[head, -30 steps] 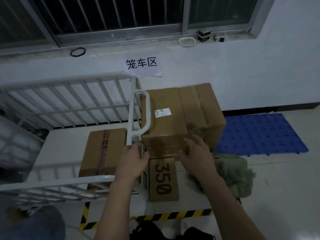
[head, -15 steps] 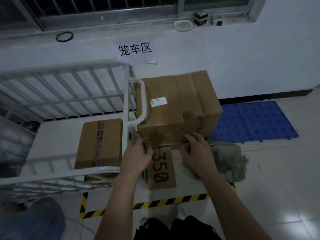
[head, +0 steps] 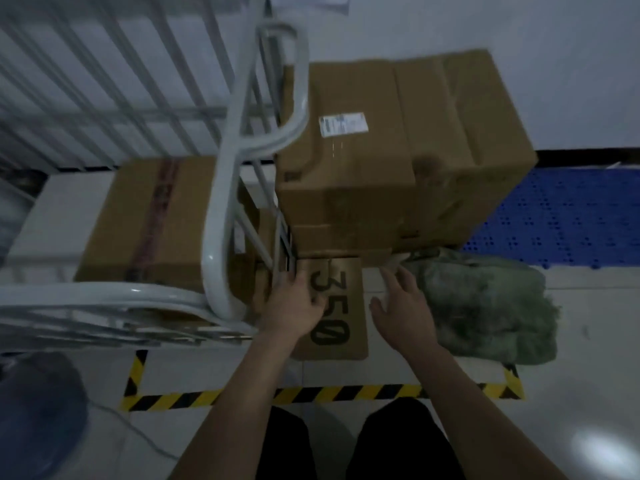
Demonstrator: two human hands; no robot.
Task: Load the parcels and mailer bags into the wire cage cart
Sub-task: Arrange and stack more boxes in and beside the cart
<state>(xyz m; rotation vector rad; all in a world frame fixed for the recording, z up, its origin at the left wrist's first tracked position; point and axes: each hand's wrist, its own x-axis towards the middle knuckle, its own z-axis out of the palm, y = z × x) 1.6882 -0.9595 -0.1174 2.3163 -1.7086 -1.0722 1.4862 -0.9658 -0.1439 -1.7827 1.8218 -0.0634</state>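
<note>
While our left hand [head: 294, 306] lies on the left edge of the flat box marked 350 [head: 346, 306], its fingers bent against the cardboard, we cannot tell whether they truly clasp it. Our right hand [head: 403, 306] hangs wide, fingers spread, just off the box's right side and not touching it. The green bag [head: 485, 306] sits close on the hand's other side. So the box lies on the floor between our two hands, its far end tucked under the stacked cartons [head: 398, 150]. To the left stands the wire cage cart [head: 221, 220], with one taped parcel [head: 149, 220] already inside it.
</note>
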